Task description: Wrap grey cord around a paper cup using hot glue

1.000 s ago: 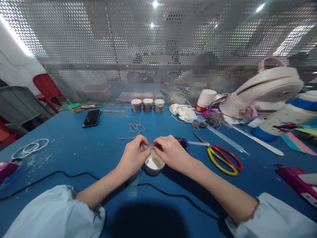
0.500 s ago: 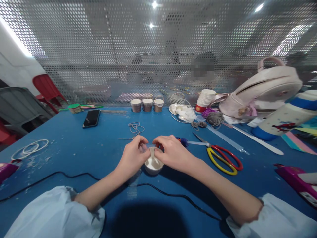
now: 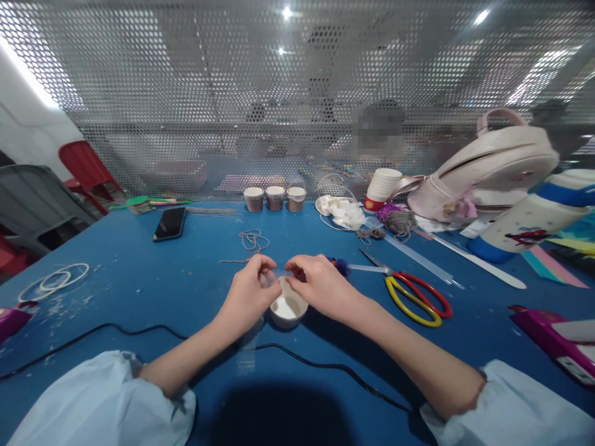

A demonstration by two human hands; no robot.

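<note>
A small pale cup [image 3: 288, 314] stands on the blue table, its white inside facing up. My left hand [image 3: 251, 288] is at the cup's far left rim, thumb and fingers curled together around the rim. From the right, my right hand [image 3: 320, 285] pinches the far right rim, its thumb close to the left thumb. A clear bit of material shows between the fingertips, too small to make out. Just beyond my left hand lies a thin grey cord [image 3: 253, 240]. Dark blue yarn [image 3: 343, 267] sits right behind my right hand.
Red and yellow scissors [image 3: 413, 297] lie on the right, near clear glue sticks [image 3: 418, 257], a bottle [image 3: 534, 217] and a bag [image 3: 493, 167]. Three small buckets [image 3: 275, 199] stand at the back, a phone [image 3: 170, 223] back left. A black cable [image 3: 320, 364] crosses in front.
The view has shifted slightly, so the table items appear a little further left. Both hands stay at the cup's rim, and more of its white inside shows between the thumbs.
</note>
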